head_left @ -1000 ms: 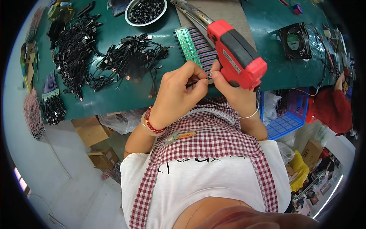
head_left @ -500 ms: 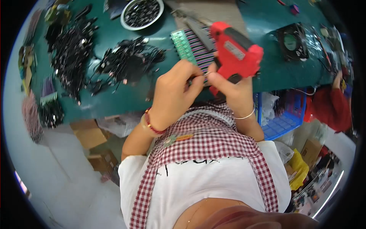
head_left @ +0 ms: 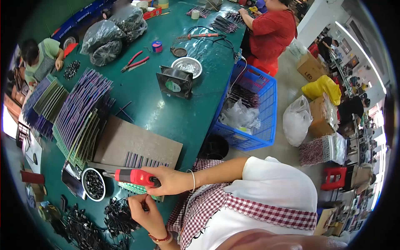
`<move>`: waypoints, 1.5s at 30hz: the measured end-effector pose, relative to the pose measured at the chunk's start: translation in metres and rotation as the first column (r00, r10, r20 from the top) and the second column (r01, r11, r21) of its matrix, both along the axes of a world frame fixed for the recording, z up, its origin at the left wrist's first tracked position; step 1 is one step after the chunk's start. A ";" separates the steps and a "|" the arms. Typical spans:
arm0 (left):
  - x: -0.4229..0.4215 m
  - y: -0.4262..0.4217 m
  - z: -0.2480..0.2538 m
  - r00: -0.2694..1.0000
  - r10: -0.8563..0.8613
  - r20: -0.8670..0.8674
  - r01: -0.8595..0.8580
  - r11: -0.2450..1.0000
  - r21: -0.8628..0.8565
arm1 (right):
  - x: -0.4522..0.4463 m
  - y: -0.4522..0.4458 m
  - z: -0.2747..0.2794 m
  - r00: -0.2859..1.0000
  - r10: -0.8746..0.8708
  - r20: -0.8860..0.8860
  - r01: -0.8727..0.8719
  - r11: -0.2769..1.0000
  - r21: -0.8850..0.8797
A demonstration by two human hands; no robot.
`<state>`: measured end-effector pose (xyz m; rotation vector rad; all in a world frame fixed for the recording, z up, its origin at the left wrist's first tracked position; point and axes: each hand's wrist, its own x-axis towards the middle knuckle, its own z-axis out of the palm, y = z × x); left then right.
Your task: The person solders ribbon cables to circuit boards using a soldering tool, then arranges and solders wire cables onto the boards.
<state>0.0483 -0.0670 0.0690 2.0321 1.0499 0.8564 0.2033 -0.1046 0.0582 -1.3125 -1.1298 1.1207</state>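
Head view: the right hand (head_left: 168, 180) is closed around the red gun-shaped tool (head_left: 135, 176), whose front points left over the near side of the counter (head_left: 154, 118). The left hand (head_left: 145, 211) is just nearer, its fingers curled in and the gap narrow; I cannot tell whether anything is pinched there. Green circuit boards (head_left: 132, 188) lie partly hidden below the tool, beside a row of dark wires (head_left: 143, 160) on a brown board (head_left: 135, 137).

The tool's front sits near a bowl of small black parts (head_left: 94, 184), so a swing leftward could catch the rim and spill them. A sleeve or wrist brushing the row could drag the wires out of line, and a finger hooking the black cables (head_left: 118, 214) left of the left hand could pull the tangle along. If the tool's front is hot, which I cannot tell, contact could scorch insulation or skin.

"LED" reads on a cardboard box (head_left: 311, 66) at the far right. White characters on a blue panel (head_left: 85, 21), far left, and the label on the fan (head_left: 175, 81) are too small to read surely.
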 end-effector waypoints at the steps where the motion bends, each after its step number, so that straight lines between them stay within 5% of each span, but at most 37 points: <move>1: 0.001 -0.001 0.000 1.000 -0.009 0.000 0.009 1.000 0.018 | -0.001 0.000 -0.005 0.999 -0.018 0.027 0.019 0.999 -0.032; 6: -0.005 -0.003 0.008 0.999 -0.036 -0.024 0.035 0.999 -0.042 | -0.002 0.005 -0.015 0.984 -0.128 0.127 0.099 0.972 0.212; 9: -0.010 -0.002 0.013 0.997 -0.064 -0.040 0.063 0.998 -0.025 | 0.003 0.004 0.002 1.000 0.006 -0.001 -0.006 0.993 0.117; 15: -0.029 0.014 0.009 0.997 0.038 -0.074 -0.038 0.999 0.003 | 0.018 0.000 -0.001 0.991 -0.068 -0.114 0.062 0.997 -0.051; 27: -0.033 0.033 0.012 0.986 0.062 -0.156 -0.058 0.998 0.032 | 0.028 -0.005 0.012 0.919 -0.093 -0.384 0.067 0.994 -0.082; 30: -0.044 0.040 0.019 0.890 0.211 -0.405 -0.099 0.954 0.282 | 0.034 -0.008 0.013 0.924 -0.118 -0.365 0.083 0.991 -0.110; 34: -0.042 0.050 0.010 0.856 0.275 -0.437 -0.114 0.926 0.360 | 0.037 -0.009 0.014 0.908 -0.111 -0.404 0.080 0.992 -0.093; 39: -0.049 0.075 -0.026 0.878 0.189 -0.440 -0.065 0.957 0.281 | 0.042 -0.013 0.010 0.906 -0.142 -0.399 0.110 0.989 -0.103; 45: -0.044 0.081 -0.030 0.954 0.207 -0.217 -0.150 0.956 0.253 | 0.051 -0.018 0.012 0.912 -0.193 -0.361 0.152 0.978 -0.139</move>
